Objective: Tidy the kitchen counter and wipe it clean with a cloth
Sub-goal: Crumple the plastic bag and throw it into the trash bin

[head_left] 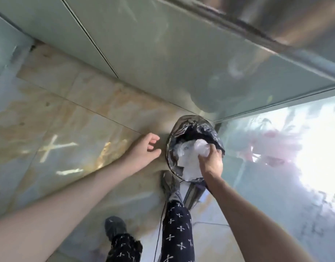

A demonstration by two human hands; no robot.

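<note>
glossy marble floor tiles (72,118) lay below. right hand (210,161) gripped crumpled clear plastic (200,148) over the black-lined bin (174,129); left hand (142,150) hovered just left, fingers relaxed.

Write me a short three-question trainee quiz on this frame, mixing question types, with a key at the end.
1. True or false: the right hand grips a crumpled clear plastic wad over the open bin.
2. Multiple choice: the left hand is A) holding the bin's rim, B) open beside the bin, holding nothing, C) holding a cloth.
3. Fill in: the bin is lined with a dark ____.

Key:
1. True.
2. B.
3. Bag; the bin liner shows around the opening, with pale waste already inside.
</note>
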